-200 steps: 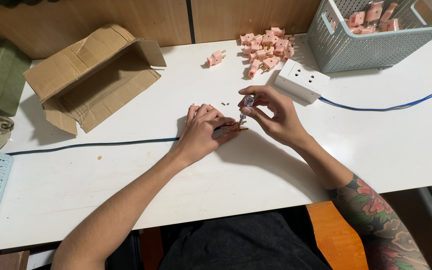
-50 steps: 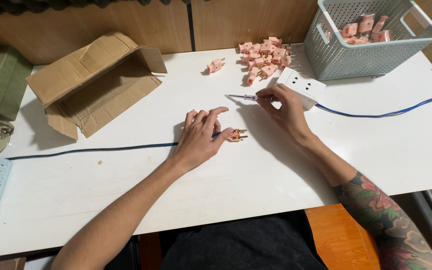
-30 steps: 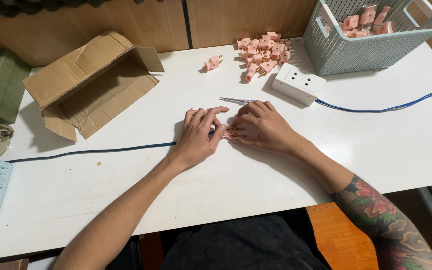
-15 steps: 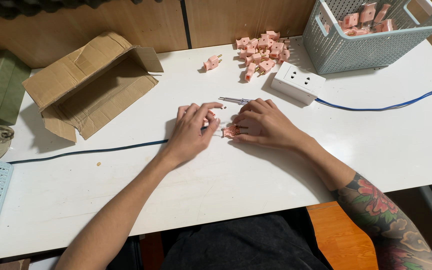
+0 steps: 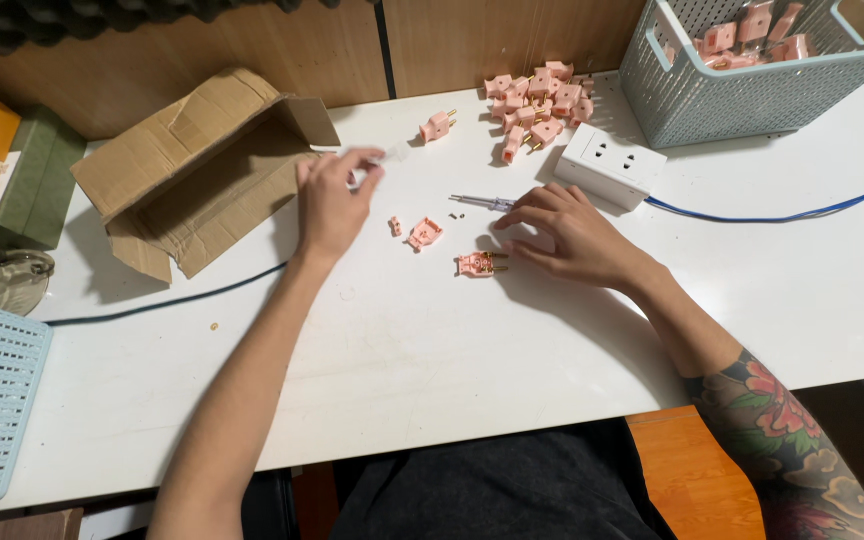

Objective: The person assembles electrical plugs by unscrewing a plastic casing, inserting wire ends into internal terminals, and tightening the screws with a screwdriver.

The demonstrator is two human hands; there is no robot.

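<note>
Head cam view, going left to right: open cardboard box (image 5: pixel 187 165) on the white table (image 5: pixel 432 350), then the left hand (image 5: pixel 332 200) raised beside it, fingers loosely curled, pinching something small and pale. Two loose pink plug pieces (image 5: pixel 424 234) lie mid-table, an opened pink plug (image 5: pixel 479 264) just beside the right hand (image 5: pixel 567 235), which rests flat and open, holding nothing, fingertips near a small screwdriver (image 5: pixel 484 202).

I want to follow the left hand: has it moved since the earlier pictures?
Yes. The left hand has left the table middle near the pink plug and moved left and away, toward the cardboard box.
</note>
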